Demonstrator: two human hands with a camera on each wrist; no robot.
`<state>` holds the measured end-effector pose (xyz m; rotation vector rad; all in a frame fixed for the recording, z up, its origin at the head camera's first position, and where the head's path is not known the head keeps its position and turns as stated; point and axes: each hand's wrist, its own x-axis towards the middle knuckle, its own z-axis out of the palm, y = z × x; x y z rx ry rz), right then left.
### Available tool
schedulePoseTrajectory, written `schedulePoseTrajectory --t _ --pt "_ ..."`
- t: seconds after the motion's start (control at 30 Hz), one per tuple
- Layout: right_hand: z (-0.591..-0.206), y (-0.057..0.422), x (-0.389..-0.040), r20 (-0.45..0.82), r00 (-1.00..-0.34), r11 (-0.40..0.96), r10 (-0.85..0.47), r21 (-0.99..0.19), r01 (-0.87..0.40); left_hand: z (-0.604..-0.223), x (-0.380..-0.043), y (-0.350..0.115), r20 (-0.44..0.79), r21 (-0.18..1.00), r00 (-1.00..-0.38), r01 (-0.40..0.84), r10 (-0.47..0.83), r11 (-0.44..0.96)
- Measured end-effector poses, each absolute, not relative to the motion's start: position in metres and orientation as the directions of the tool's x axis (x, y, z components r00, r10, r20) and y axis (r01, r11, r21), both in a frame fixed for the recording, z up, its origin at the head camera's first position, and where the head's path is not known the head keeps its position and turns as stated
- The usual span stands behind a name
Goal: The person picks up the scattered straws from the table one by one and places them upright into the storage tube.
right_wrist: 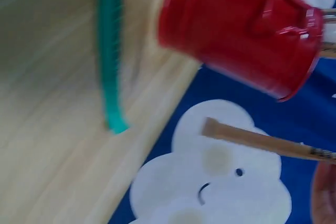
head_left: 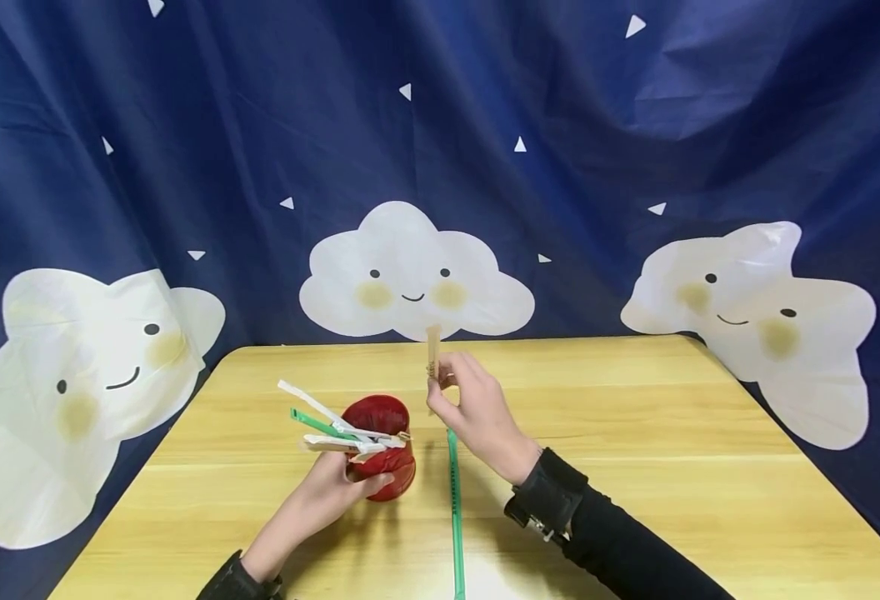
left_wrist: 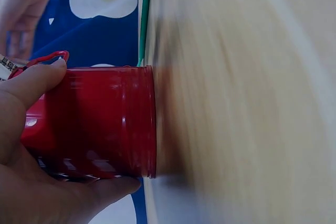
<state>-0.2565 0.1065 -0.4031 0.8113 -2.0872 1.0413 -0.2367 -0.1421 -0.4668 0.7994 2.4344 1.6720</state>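
Observation:
My left hand (head_left: pixel 327 492) grips the side of a small red bucket (head_left: pixel 404 465) with a wire-like red handle (left_wrist: pixel 52 55). The bucket stands upright on the table, its base at the wood in the left wrist view. Several slim paper-wrapped sticks (head_left: pixel 327 408), white and green, lean out of its mouth toward the left. My right hand (head_left: pixel 481 412) pinches a narrow brown paper-wrapped stick (head_left: pixel 433 346) with dark print, held upright to the right of the bucket. Its lower end hangs free in the right wrist view.
A long green strip (head_left: pixel 456 517) with dark print lies on the wooden table (head_left: pixel 635 467), running toward the near edge, to the right of the bucket. Behind the table hangs a dark blue curtain (head_left: pixel 582 183) with white clouds.

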Motion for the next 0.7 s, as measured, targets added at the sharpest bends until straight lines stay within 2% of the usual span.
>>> schedulePoseTrajectory --t 0.2,0.33,0.4,0.5,0.7 --pt "-0.386 0.095 -0.25 0.902 -0.36 0.345 -0.239 -0.268 -0.9 -0.465 -0.237 -0.141 0.218 0.895 -0.862 0.364 0.457 0.259" --pt "-0.379 0.091 -0.248 0.924 -0.284 0.303 -0.254 -0.203 -0.931 -0.462 -0.238 -0.14 0.221 0.891 -0.856 0.372 0.467 0.259" --pt "-0.376 0.089 -0.247 0.921 -0.288 0.279 -0.264 -0.213 -0.937 -0.461 -0.239 -0.14 0.224 0.886 -0.856 0.378 0.466 0.268" --pt "-0.374 0.086 -0.248 0.899 -0.326 0.26 -0.291 -0.254 -0.932 -0.461 -0.24 -0.14 0.22 0.886 -0.861 0.374 0.459 0.275" --pt "-0.381 0.078 -0.251 0.848 -0.396 0.299 -0.353 -0.298 -0.906 -0.465 -0.236 -0.142 0.211 0.902 -0.854 0.358 0.475 0.242"
